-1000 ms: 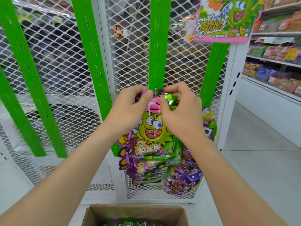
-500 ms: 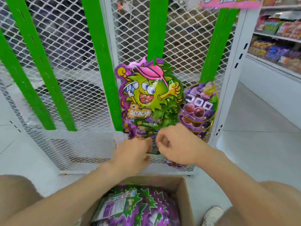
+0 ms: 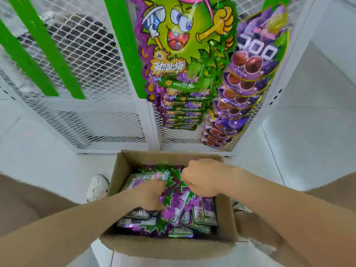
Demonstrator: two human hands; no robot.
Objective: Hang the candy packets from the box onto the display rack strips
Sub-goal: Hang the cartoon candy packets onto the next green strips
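Glossy, jagged-edged packets (image 3: 173, 207) lie heaped in the cardboard box (image 3: 169, 247). Right hand (image 3: 202, 179) is curled, pinching one spiky edge. Left hand (image 3: 150, 195) is beside it, on the heap; its grip cannot be told. Above both, hung packets (image 3: 185, 54) overlap on a flat green strip (image 3: 123, 45).

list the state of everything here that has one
box, open, loose packets piled inside
green packets, hanging on the rack, overlapped
purple packets, hanging to their right, overlapped
green strips, bare
left hand, in the box among packets, grip unclear
right hand, in the box, fingers curled, grip unclear
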